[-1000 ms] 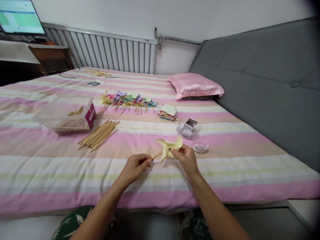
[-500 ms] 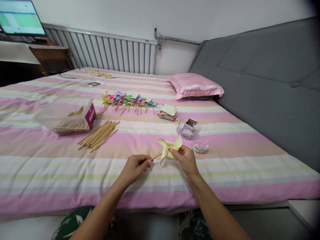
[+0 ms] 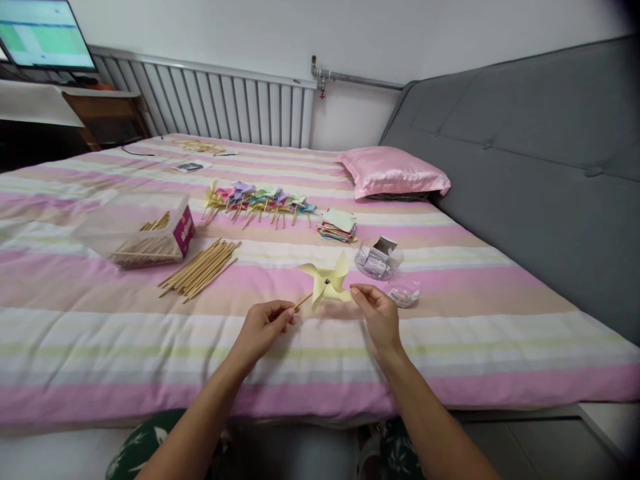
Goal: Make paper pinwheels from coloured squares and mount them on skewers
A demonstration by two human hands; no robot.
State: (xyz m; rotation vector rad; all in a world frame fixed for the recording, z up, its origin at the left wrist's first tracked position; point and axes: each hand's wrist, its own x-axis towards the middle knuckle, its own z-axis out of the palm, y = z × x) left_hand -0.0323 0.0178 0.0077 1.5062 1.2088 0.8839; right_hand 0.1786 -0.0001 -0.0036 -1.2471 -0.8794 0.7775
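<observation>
A pale yellow paper pinwheel with a dark pin head at its centre is held above the bed. My left hand is closed around its thin wooden stick, and the pinwheel's front faces me. The fingertips of my right hand are drawn together at the tip of the right-hand blade, in a light pinch. Just beyond that hand are a small clear tub of packets and a clear lid-like dish. Loose wooden sticks lie to the left.
A clear plastic box with more sticks stands at left. Several finished pinwheels lie in a row across the bed, near a stack of coloured paper squares. A pink pillow rests by the grey headboard.
My right thumb and fingers have moved off the pinwheel's centre to a blade tip, baring the pin. The pinwheel has shifted slightly left and up with my left hand.
</observation>
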